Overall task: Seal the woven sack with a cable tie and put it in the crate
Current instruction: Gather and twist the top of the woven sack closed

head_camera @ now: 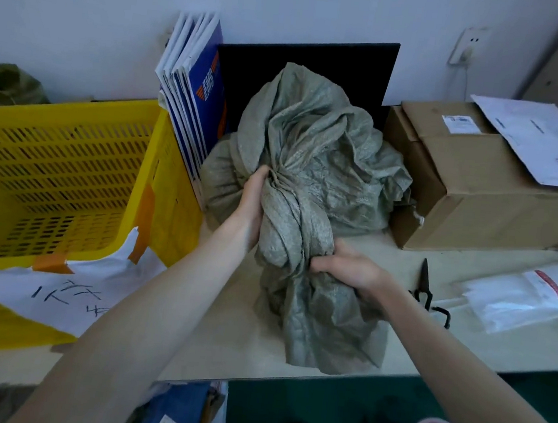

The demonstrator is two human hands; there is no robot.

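A grey-green woven sack (314, 153) lies on the table in the middle, its bulk toward the wall and its gathered neck stretching toward me. My left hand (254, 202) grips the bunched neck close to the sack's body. My right hand (350, 270) clutches the twisted neck lower down, nearer the loose open end (323, 333). The yellow slotted crate (68, 168) stands at the left, tilted, with a taped white paper label on its front. I see no cable tie around the neck.
Black scissors (426, 289) lie right of my right hand. Clear plastic bags (530, 299) sit at the right. A cardboard box (480, 184) with papers on top stands behind them. Blue-and-white booklets (193, 99) and a black board (306, 66) lean on the wall.
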